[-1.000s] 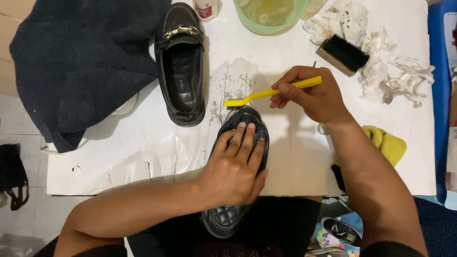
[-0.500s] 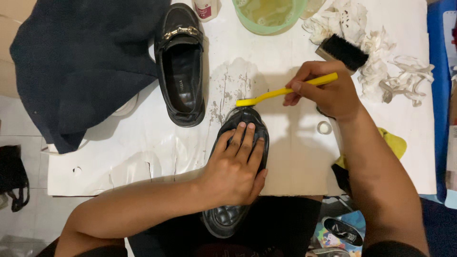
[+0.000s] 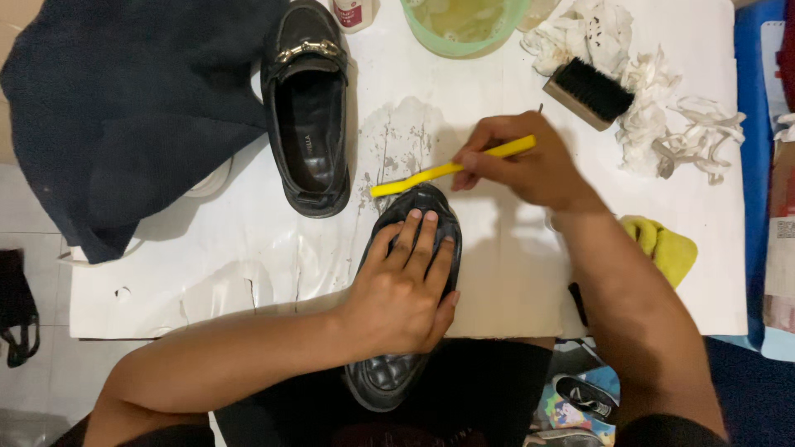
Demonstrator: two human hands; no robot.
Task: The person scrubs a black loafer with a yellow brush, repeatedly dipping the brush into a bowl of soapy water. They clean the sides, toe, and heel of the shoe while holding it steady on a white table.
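Note:
My left hand (image 3: 407,285) presses down flat on a black quilted shoe (image 3: 389,377) that lies at the near edge of the white paper sheet (image 3: 207,248). My right hand (image 3: 526,165) grips a yellow toothbrush (image 3: 447,169), its head resting at the shoe's far end. A second black loafer (image 3: 306,112) with a metal buckle stands upright to the left, apart from both hands.
A dark blue cloth (image 3: 124,99) covers the far left. At the back stand a green bowl of water (image 3: 464,21), a wooden black-bristled brush (image 3: 590,93) and crumpled white tissues (image 3: 679,124). A yellow cloth (image 3: 667,248) lies by my right forearm.
My right hand moved the toothbrush slightly right and back again across the shoe's far end. My left hand stayed on the shoe.

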